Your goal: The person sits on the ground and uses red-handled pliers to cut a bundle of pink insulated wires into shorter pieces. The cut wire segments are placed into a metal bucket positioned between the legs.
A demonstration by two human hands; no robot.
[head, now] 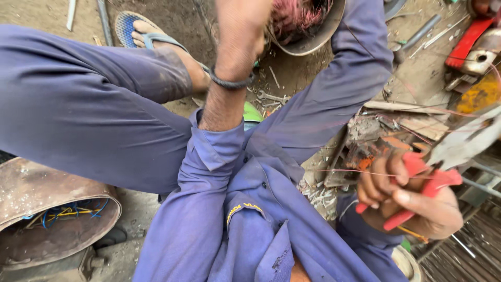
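R hand (412,201) at 4 o'clock, fingers clamped on red-handled pliers (449,156); thin wire (339,171) strung loose. L hand (240,31) at 12 o'clock by motor shell (308,44), fist closed, contents unclear. Winding strip-out part done.

Bare dirt floor (172,21), littered with metal scraps and chips (271,96) at upper centre. A rusted curved metal housing (47,193) with coloured wires (68,211) inside is seen lower left. Rusty parts and scrap (381,136) are piled at right. Flat daylight, no walls seen.

One pair of pliers (449,156), two hands (402,196)
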